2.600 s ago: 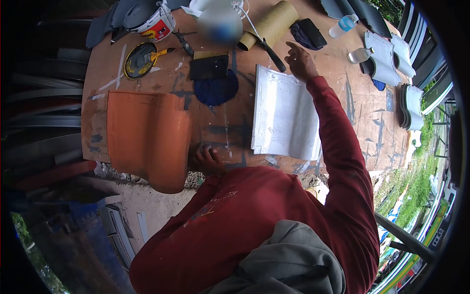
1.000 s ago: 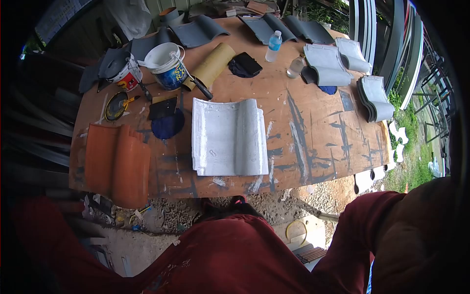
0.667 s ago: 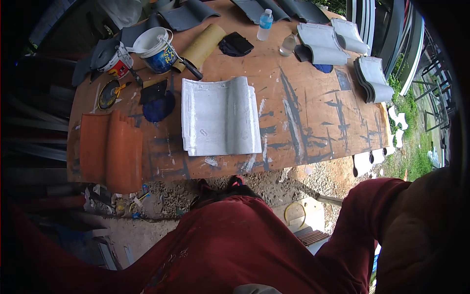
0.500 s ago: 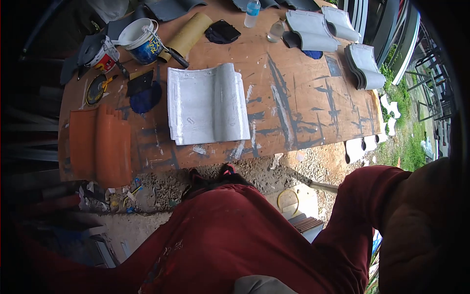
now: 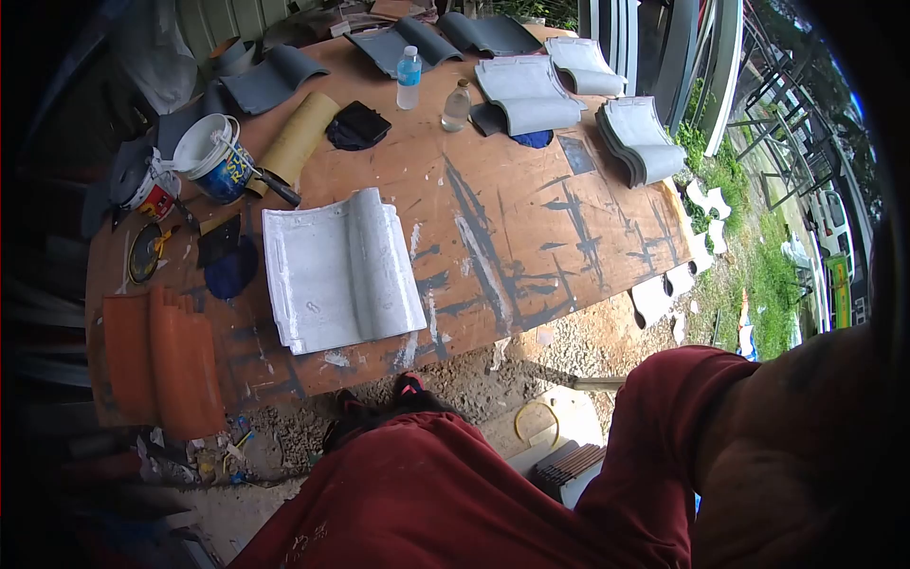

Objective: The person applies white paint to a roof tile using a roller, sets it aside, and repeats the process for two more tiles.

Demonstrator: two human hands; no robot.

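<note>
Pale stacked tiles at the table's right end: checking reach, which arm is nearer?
Right, likely: right arm close to the camera, below the stacked tiles in view, not touching; left arm out of view.

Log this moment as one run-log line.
left hand: out of view; right hand: near camera, grip unclear; white tile: on table, untouched; orange tile: overhanging table edge

The orange tile (image 5: 169, 370) looks matt, the paint-smeared tabletop (image 5: 389, 169) wooden.

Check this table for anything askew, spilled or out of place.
The orange tile juts past the near edge of the table, unlike the white tile, which lies fully on it. Grey and white streaks mar the tabletop, perhaps paint.
</note>
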